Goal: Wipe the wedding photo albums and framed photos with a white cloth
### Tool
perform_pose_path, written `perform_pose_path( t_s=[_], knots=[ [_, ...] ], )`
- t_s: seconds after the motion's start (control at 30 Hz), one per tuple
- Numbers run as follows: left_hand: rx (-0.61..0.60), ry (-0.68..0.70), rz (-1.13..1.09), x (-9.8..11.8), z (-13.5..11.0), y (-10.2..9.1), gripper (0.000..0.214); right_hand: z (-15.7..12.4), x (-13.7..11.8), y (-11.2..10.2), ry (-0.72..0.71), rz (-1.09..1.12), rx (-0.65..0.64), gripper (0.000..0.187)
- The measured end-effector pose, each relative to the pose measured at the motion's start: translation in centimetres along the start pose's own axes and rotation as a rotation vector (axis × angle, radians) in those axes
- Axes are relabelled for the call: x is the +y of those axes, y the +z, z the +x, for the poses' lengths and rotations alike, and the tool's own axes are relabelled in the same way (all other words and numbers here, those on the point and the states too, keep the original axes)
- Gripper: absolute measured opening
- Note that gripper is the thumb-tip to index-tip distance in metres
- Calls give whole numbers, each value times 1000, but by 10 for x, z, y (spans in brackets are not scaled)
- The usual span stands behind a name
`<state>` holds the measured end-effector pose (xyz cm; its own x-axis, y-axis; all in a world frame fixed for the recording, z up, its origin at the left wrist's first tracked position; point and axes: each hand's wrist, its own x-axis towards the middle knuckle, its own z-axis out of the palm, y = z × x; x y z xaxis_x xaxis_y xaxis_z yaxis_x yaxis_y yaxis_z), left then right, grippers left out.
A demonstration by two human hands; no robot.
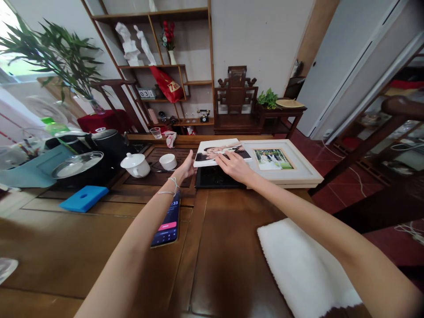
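Both my arms reach forward over a dark wooden table [225, 247]. My right hand [233, 165] lies flat with fingers spread on a photo print [212, 152] that rests partly over a black tray [212, 179]. My left hand [186, 169] is at the print's left edge, thumb up, fingers hidden behind it; a bracelet circles that wrist. A white picture frame [298, 172] holding a photo lies just right of the print.
A phone [167, 221] with a lit screen lies under my left forearm. A white cloth [298, 269] is at the front right. A teapot [135, 165], cup [168, 161], blue sponge [84, 198] and pot with lid [77, 165] stand left. Shelves and a chair are behind.
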<state>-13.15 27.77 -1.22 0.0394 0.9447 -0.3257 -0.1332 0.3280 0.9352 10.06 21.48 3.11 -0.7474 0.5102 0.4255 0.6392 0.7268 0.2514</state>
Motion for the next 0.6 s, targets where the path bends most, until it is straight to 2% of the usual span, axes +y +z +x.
perform_pose_path(
  t_s=[0.13, 0.3, 0.6],
  knots=[
    [-38, -22, 63, 6, 1, 5, 53, -3, -3, 15, 5, 14, -25, 45],
    [28, -17, 133, 7, 4, 10, 38, -4, -17, 24, 49, 48, -67, 46],
    [160, 40, 232, 0, 8, 11, 33, -7, -52, 26, 157, 130, -193, 54]
  ],
)
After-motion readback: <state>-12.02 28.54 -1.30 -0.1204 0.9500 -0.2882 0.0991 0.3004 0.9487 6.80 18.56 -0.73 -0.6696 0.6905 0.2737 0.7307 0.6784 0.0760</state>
